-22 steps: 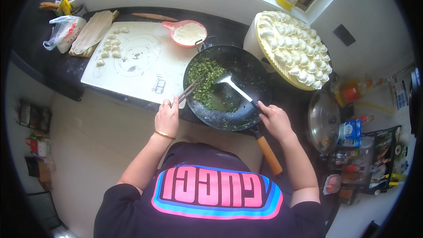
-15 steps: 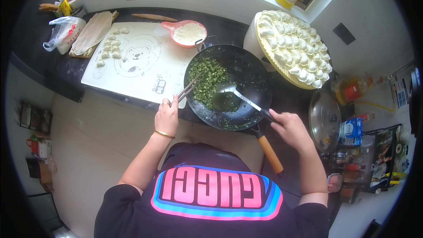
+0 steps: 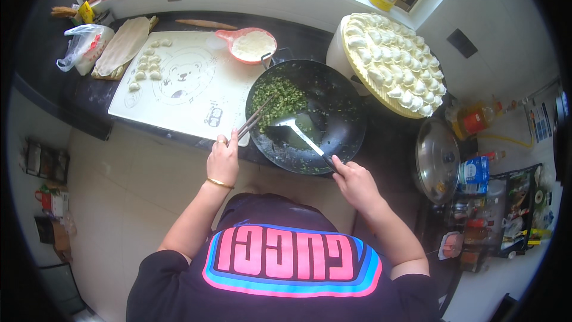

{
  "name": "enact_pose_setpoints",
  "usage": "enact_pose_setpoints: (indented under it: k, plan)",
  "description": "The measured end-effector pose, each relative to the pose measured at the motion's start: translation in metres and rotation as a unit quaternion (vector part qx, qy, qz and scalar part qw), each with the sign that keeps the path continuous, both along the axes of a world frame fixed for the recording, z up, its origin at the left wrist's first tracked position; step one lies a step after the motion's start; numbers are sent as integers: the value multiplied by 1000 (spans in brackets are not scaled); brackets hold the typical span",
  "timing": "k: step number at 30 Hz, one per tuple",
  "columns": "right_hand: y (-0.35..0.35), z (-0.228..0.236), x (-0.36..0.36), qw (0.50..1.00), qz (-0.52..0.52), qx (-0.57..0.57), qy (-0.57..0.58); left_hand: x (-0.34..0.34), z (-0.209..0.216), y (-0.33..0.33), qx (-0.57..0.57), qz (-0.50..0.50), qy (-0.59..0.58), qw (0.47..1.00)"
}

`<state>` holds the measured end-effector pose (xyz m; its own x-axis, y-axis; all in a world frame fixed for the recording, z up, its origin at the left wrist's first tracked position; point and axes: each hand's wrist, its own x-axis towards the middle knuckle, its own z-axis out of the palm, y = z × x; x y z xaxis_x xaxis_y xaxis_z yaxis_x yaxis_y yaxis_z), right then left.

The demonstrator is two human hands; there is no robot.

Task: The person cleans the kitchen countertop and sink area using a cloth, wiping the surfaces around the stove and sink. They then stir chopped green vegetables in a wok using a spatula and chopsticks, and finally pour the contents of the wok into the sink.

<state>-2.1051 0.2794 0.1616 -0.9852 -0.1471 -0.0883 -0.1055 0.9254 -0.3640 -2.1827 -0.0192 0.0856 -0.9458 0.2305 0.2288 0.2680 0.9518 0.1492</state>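
A dark wok [image 3: 339, 101] stands in front of me with chopped green filling [image 3: 283, 98] heaped on its left side. My left hand [image 3: 223, 160] is closed round a pair of chopsticks [image 3: 252, 120], whose tips reach into the greens. In my right hand [image 3: 356, 185] is the black handle of a metal spatula [image 3: 305, 138]; its blade lies at the lower edge of the heap. My right forearm and hand cover the wok's wooden handle.
Left of the wok lies a white board [image 3: 149, 107] with several small dough pieces [image 3: 142, 76]. A pink scoop of flour [image 3: 253, 46] sits behind it. A round tray of dumplings [image 3: 396, 62] is at the back right, and a glass lid [image 3: 438, 161] stands at the right.
My right hand has moved left and slightly down, drawing the spatula blade left to the edge of the greens. My left hand and the chopsticks have barely shifted.
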Motion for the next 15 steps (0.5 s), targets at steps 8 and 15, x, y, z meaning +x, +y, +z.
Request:
enact_pose_setpoints:
  k: [8,15]
  plan:
    - [18,23,17,995,-6,-97,-6,-2,6,-3,7,9,16,1000]
    - [1,-5,10,993,4,-114,25,-2,6,4,15,4,9,1000]
